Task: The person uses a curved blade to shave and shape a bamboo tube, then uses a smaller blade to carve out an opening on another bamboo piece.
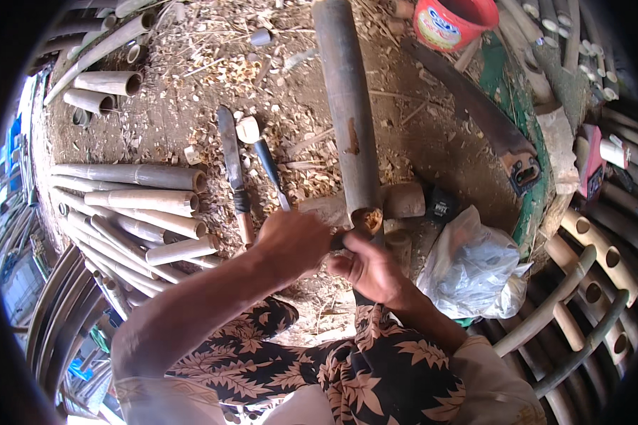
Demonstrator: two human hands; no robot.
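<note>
Where both hands meet, left hand (290,241) fingers hidden, right hand (365,265) closed around bamboo pole (347,106), tool obscured.

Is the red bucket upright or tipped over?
Tipped. The red bucket lies on its side on the dirt, its mouth facing sideways; contents cannot be told.

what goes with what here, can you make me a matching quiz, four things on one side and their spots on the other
Things:
1. bamboo pole
2. red bucket
3. white plastic bag
4. saw

Places:
A. by the right hand, on the ground
B. top edge of the view
C. near end between both hands
D. flat on the dirt, right of the pole

Pairs: 1-C, 2-B, 3-A, 4-D
</note>
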